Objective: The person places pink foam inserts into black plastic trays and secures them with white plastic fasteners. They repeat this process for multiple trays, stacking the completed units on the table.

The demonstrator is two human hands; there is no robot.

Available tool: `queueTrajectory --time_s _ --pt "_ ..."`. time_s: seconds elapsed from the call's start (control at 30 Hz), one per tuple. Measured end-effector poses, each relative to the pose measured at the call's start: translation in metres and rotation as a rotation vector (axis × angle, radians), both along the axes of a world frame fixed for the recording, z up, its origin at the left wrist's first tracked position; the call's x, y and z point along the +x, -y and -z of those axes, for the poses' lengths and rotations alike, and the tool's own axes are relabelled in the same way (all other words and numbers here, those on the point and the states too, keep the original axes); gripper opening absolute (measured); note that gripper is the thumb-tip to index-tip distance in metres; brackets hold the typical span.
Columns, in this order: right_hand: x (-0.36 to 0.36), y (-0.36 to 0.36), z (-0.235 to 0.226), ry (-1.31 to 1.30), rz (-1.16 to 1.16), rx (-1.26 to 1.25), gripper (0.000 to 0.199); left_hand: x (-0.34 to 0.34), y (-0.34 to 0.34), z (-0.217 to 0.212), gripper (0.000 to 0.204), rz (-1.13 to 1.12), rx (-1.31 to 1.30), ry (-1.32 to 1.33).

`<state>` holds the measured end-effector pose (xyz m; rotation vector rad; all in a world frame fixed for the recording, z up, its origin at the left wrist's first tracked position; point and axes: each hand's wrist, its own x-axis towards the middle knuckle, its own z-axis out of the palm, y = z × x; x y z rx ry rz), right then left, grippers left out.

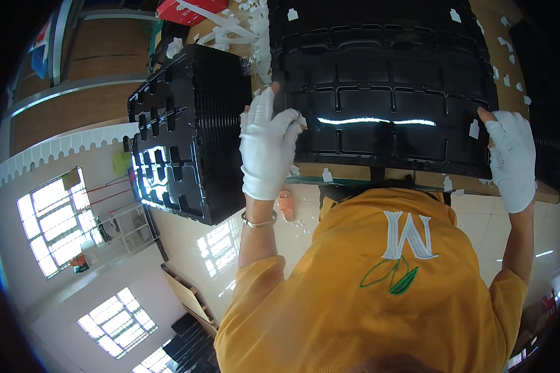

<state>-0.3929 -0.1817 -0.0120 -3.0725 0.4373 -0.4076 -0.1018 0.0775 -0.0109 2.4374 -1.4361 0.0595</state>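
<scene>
A mustard short-sleeved shirt (367, 261) is on the near side of the black molded plastic tray (370, 142). At the tray's left edge is the white-gloved left hand (267, 143), fingertips bare; at its right edge, the white-gloved right hand (510, 149), fingers bent. I cannot tell whether either grasps the rim. A white bottle-shaped tab (474, 128) lies on the tray near the right hand. Left of the tray stands a stack of black trays (221, 124); beyond its far left corner, a red box (190, 9).
</scene>
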Motion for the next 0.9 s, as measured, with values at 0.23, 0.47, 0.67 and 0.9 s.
queueTrajectory --time_s 0.23,0.47,0.67,0.9 --pt "0.006 0.000 -0.002 0.010 -0.004 0.005 0.051 0.004 -0.002 0.007 0.020 -0.031 -0.075 -0.101" --pt "0.003 0.005 0.001 -0.049 0.029 0.038 0.052 0.002 -0.002 0.003 0.017 0.053 -0.016 0.034" --pt "0.007 0.005 0.000 -0.063 0.013 0.050 0.051 0.005 0.000 0.003 0.019 0.037 -0.058 -0.068" --pt "0.010 0.005 -0.002 -0.053 0.000 0.064 0.049 0.012 0.006 0.002 0.018 0.049 -0.052 -0.057"
